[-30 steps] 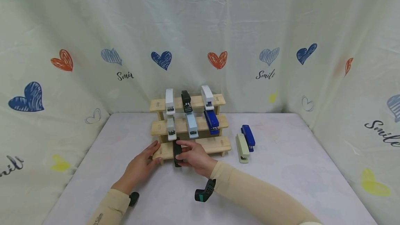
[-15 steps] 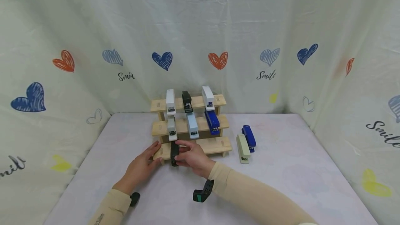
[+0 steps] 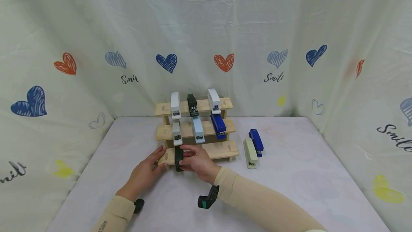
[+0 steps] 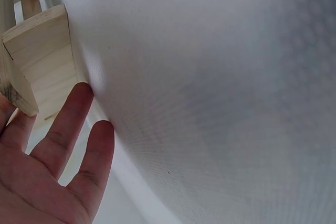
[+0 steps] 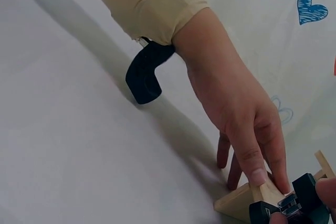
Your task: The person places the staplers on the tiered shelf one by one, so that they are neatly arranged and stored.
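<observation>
On the bottom tier of the wooden display rack (image 3: 222, 150), a black stapler (image 3: 178, 158) points toward the front. My right hand (image 3: 201, 164) pinches its right side, with the index finger near its back end. In the right wrist view, the stapler (image 5: 304, 198) shows between right-hand fingertips at the lower corner. My left hand (image 3: 145, 171) holds the left end of that same tier, thumb at the front edge. Two of its fingers (image 4: 65, 129) extend beside the rack's side panel in the left wrist view.
White (image 3: 175, 105), black (image 3: 192, 104) and another white stapler (image 3: 214, 100) line the top tier. Grey (image 3: 177, 131), light blue (image 3: 197, 129) and blue (image 3: 218, 125) ones fill the middle tier. Right of the rack, a pale green stapler (image 3: 250, 152) and a blue stapler (image 3: 256, 141) lie on the table.
My right hand has shifted the black stapler slightly left along the bottom tier, bringing it under the grey one. The left hand stays at the tier's end.
</observation>
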`<state>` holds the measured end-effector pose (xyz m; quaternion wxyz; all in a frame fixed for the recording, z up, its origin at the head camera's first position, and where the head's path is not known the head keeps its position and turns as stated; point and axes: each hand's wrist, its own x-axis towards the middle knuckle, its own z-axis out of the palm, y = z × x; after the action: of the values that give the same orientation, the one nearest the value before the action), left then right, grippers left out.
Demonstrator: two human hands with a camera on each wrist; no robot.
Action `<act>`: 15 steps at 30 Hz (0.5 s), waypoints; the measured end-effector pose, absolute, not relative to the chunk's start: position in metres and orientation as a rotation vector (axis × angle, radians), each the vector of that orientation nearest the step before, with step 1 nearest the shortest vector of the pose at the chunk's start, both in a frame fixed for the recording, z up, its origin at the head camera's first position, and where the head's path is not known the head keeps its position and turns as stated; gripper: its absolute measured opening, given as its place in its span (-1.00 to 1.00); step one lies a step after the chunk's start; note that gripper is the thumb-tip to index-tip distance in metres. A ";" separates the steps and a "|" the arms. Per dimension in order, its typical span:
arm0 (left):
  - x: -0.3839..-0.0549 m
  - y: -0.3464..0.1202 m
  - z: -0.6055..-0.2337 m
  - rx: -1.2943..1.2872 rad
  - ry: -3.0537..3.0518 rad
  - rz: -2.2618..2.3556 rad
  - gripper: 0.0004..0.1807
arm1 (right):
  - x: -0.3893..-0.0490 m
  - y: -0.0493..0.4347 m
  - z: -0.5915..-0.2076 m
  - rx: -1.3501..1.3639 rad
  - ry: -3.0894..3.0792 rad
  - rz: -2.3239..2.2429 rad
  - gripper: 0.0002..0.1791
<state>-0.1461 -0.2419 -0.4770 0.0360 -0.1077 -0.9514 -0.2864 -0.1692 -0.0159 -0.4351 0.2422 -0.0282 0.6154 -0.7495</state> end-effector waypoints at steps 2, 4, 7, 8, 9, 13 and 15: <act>-0.146 -0.242 -0.477 -0.330 -2.916 -0.873 -0.29 | -0.169 -0.016 -0.435 -0.079 1.689 -2.046 -0.35; -0.146 -0.242 -0.477 -0.334 -2.909 -0.867 -0.29 | -0.170 -0.016 -0.435 -0.078 1.691 -2.043 -0.35; -0.146 -0.242 -0.477 -0.335 -2.904 -0.864 -0.29 | -0.170 -0.017 -0.435 -0.084 1.697 -2.040 -0.35; -0.146 -0.242 -0.477 -0.334 -2.904 -0.865 -0.29 | -0.170 -0.017 -0.435 -0.086 1.695 -2.040 -0.35; -0.146 -0.242 -0.477 -0.338 -2.906 -0.865 -0.29 | -0.170 -0.016 -0.436 -0.086 1.695 -2.039 -0.35; -0.146 -0.243 -0.478 -0.323 -2.921 -0.869 -0.29 | -0.170 -0.016 -0.436 -0.090 1.691 -2.040 -0.36; -0.146 -0.242 -0.478 -0.320 -2.926 -0.873 -0.29 | -0.170 -0.017 -0.436 -0.090 1.694 -2.041 -0.36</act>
<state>-0.1462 -0.2424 -0.4776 0.0357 -0.1042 -0.9525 -0.2841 -0.1700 -0.0166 -0.4364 0.2414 -0.0329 0.6194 -0.7463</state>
